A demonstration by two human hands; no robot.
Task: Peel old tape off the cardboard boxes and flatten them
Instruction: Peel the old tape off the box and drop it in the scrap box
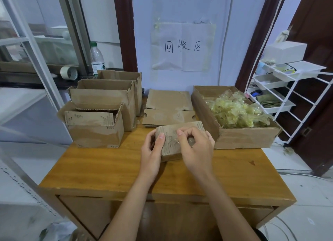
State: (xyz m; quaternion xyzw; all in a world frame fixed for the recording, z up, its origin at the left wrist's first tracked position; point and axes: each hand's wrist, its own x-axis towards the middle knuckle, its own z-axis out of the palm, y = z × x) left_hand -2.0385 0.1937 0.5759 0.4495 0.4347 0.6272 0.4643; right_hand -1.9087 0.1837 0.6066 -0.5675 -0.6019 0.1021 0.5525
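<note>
Left hand point(152, 150) grips the box point(173, 141) end; right fingers point(182, 135) pinch tape point(175, 139) on its top, long axis left-right.

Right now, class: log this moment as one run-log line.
left hand holds small box | right hand pinches tape | flattened boxes behind

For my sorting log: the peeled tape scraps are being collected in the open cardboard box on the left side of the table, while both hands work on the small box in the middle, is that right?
Not quite: the head view shows the tape scraps piled in the open cardboard box on the right side of the table, not the left. The left hand and right hand do work on the small box in the middle.
</note>
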